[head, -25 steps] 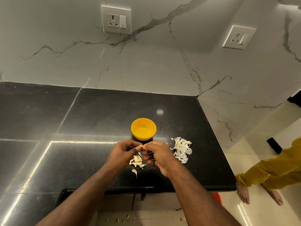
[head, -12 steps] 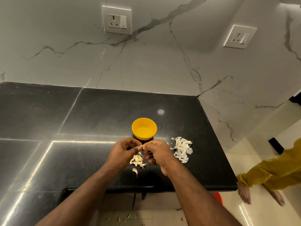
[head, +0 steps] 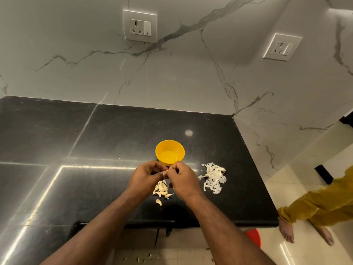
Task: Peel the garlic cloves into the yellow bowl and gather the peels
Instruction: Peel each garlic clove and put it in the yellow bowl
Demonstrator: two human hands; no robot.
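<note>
The black tabletop (head: pixel 107 142) runs wide and bare to the left, while its right edge drops off just past the pile of peels (head: pixel 213 179). The yellow bowl (head: pixel 169 152) sits mid-surface, well back from the front edge. Just in front of it, the left hand (head: pixel 146 176) and right hand (head: pixel 183 179) meet, fingers curled, pinching what looks like one garlic clove (head: pixel 167 170) between them, mostly hidden. Loose garlic cloves (head: pixel 161 189) lie beneath the hands, near the front edge.
</note>
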